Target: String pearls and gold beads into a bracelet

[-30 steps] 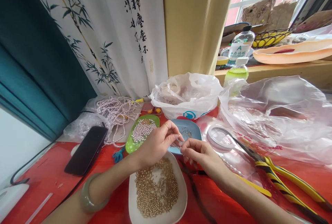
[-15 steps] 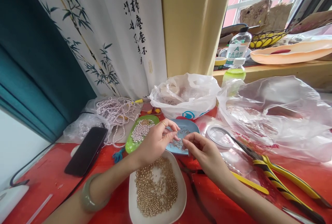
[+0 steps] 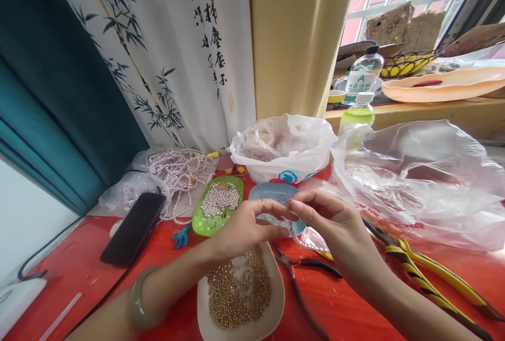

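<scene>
My left hand (image 3: 252,224), with a ring and a green bangle, has its fingers curled near the blue tray (image 3: 258,192). Fingertips of my right hand (image 3: 327,217) meet it there, pinched together. A thin strand of small beads (image 3: 302,242) hangs between the hands and trails to the right, behind my right hand. Which fingers grip the strand is partly hidden. Below lies a white tray (image 3: 279,299) of gold beads (image 3: 226,299). To the left is a green tray (image 3: 201,226) holding pale pink beads (image 3: 221,199).
A black phone (image 3: 133,229) and bead strings (image 3: 177,167) lie on the left. Yellow-black pliers (image 3: 418,262) rest on the right, with black-handled pliers (image 3: 298,263) nearer the middle. Plastic bags (image 3: 282,146) stand at the back. Bottles (image 3: 363,78) are by the window.
Both hands have shifted right and come together. The bead strand now shows between them. The black-handled pliers are more visible, and the clear spool is hidden behind my right hand.
</scene>
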{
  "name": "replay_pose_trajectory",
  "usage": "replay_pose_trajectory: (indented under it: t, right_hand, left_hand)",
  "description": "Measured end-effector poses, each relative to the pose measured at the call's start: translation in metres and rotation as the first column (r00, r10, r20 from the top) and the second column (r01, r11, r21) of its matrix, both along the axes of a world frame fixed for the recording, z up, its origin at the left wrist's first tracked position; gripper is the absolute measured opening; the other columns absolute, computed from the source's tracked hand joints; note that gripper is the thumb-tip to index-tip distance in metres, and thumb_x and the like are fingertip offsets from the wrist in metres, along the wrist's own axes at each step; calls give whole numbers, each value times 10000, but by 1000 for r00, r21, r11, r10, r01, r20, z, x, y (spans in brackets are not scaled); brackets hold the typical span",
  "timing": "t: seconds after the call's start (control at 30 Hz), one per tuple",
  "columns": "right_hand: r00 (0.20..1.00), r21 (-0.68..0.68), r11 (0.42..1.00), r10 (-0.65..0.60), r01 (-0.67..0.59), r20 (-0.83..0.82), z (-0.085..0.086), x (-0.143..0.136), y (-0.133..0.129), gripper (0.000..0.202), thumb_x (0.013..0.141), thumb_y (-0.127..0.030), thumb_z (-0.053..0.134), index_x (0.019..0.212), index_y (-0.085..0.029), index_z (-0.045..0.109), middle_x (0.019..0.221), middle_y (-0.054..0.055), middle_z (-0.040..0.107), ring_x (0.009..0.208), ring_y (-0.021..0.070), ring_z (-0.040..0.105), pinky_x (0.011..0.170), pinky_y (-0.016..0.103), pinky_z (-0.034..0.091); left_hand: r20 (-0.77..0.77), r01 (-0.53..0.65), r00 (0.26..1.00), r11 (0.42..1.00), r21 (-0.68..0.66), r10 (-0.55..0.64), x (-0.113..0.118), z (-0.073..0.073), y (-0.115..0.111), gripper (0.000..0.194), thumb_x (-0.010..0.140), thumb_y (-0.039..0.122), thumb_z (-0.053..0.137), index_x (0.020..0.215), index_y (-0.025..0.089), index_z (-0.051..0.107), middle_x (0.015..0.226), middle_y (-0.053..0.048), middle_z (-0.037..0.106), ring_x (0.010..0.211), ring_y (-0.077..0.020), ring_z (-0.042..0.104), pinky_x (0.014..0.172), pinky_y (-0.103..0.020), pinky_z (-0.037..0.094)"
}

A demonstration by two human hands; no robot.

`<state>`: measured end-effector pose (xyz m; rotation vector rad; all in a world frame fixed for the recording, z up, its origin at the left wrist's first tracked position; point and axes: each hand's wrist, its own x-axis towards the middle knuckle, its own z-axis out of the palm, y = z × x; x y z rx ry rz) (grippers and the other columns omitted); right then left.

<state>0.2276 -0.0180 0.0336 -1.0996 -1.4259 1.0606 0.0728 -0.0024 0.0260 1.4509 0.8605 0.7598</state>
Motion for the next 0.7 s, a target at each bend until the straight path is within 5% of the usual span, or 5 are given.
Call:
replay_pose_trajectory:
  t: [0.33, 0.7]
  right_hand:
    - [996, 127, 988, -83, 86, -31, 12, 7, -3, 138, 710, -319, 595, 647, -197, 588, 614, -30, 544, 539, 82, 450, 490, 195, 363]
    - [977, 224, 965, -166, 134, 132, 20, 13, -2, 166, 731, -343, 566, 660, -197, 602, 634, -12, 587, 564, 100, 482, 490, 206, 368]
  left_hand:
    - [104, 113, 990, 977, -180, -95, 2, 1, -3, 134, 630, 174, 672, 757, 134, 661, 746, -35, 662, 692, -119, 584, 687, -257, 439]
    - [214, 81, 976, 983, -163, -45, 2, -4, -4, 68, 675, 191, 640, 695, 135, 672, 635, -27, 663, 608, -96, 581, 635, -222, 430]
